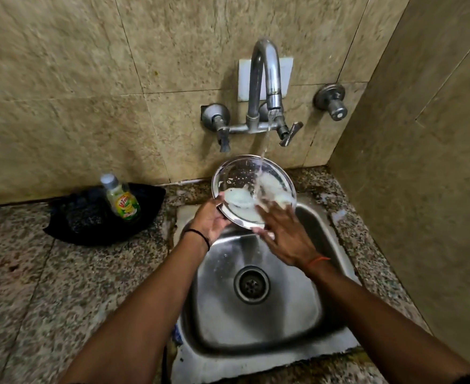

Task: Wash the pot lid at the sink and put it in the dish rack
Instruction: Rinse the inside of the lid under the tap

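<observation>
One steel pot lid [245,176] is held tilted at the centre of the frame, over the back of one sink [256,314], under one stream from one tap [264,79]. Its lower left rim is clasped by the left hand [211,220]; the right hand [283,234], fingers spread, is pressed flat on its soapy face, grip released. One bottle [121,198] on the worktop [34,273], at left, is labelled "Vim".

Dim, warm indoor light. Glare on faucet [264,79] and sink [258,322] steel. Wide-angle bowing at edges; wall tiles [62,79] smeared. Right hand [283,231] motion-blurred. Dark shadow under the arms.
</observation>
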